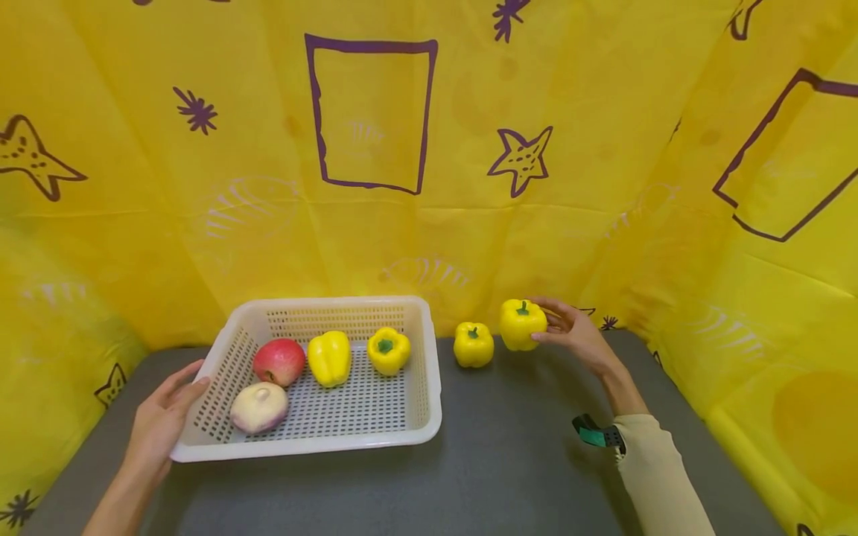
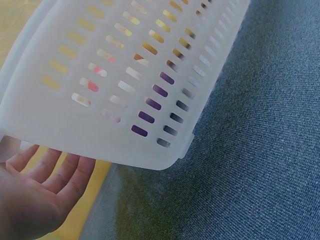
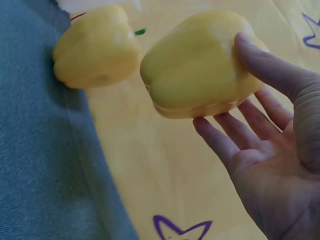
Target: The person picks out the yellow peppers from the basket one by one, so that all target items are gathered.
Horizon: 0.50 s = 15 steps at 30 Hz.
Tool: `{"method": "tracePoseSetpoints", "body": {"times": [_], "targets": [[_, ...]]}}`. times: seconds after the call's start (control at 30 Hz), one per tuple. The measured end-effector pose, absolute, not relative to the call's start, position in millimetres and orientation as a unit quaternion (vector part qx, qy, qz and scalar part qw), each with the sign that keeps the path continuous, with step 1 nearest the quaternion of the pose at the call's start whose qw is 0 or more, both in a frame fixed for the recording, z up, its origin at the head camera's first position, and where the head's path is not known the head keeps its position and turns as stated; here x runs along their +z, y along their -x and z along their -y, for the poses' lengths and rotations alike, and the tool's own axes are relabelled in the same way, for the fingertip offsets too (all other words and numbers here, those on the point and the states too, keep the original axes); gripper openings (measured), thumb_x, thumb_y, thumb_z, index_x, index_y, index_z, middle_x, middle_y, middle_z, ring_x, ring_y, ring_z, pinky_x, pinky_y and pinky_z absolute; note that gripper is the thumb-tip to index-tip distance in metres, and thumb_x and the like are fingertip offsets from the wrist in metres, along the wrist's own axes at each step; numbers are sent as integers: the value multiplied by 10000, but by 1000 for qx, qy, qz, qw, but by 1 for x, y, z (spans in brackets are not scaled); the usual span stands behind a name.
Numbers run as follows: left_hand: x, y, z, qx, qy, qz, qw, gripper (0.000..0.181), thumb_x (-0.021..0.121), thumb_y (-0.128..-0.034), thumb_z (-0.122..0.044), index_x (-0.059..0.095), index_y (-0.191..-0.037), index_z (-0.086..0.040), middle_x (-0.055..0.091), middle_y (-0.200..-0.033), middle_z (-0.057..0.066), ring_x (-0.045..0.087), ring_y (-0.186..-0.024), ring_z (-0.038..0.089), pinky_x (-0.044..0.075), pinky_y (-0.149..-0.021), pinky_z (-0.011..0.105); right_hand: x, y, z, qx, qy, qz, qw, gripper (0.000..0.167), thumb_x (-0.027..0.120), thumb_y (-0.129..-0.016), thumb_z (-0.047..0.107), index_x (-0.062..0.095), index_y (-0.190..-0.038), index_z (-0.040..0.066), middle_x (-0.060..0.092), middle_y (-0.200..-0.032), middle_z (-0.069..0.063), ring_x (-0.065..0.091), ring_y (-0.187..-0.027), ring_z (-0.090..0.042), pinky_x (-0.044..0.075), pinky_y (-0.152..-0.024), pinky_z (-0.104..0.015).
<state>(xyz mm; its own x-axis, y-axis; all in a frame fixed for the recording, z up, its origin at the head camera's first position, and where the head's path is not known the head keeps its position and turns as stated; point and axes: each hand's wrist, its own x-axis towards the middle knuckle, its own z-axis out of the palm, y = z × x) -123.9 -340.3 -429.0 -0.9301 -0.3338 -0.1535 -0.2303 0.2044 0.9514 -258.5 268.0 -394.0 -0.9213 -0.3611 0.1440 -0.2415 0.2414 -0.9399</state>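
My right hand (image 1: pixel 570 335) holds a yellow bell pepper (image 1: pixel 522 325), thumb on one side and fingertips on the other. In the right wrist view this bell pepper (image 3: pixel 200 65) appears raised off the grey table. Just left of it, another yellow bell pepper (image 1: pixel 473 345) stands on the table with its stem up. My left hand (image 1: pixel 161 417) grips the left rim of a white plastic basket (image 1: pixel 302 447); in the left wrist view its fingers (image 2: pixel 70 175) curl under the rim. Inside lie a red apple-like fruit (image 1: pixel 279 362), a purple-white turnip (image 1: pixel 259 408) and two yellow bell peppers (image 1: pixel 329 359).
The grey table (image 1: pixel 496 461) ends at a yellow cloth (image 1: pixel 469 246) with purple drawings, hanging behind and at both sides. A dark and green strap (image 1: pixel 596 433) sits at my right wrist, by the beige sleeve (image 1: pixel 660 469).
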Motion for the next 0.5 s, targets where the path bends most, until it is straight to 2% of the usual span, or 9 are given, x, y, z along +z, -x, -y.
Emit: {"method": "tracePoseSetpoints", "body": {"times": [0.5], "targets": [[-429,121,338,-584,-177,791,50,639,551,-976,-470,362,-1522,-198,565,-883,-359,637,-758,-17,552,-633,277,-445,275,-273,-610,179,-769,64,743,724,-875,40,330,-1504,1,301,-1545,-225,275,-1412,-433,450,-921,-166]]}}
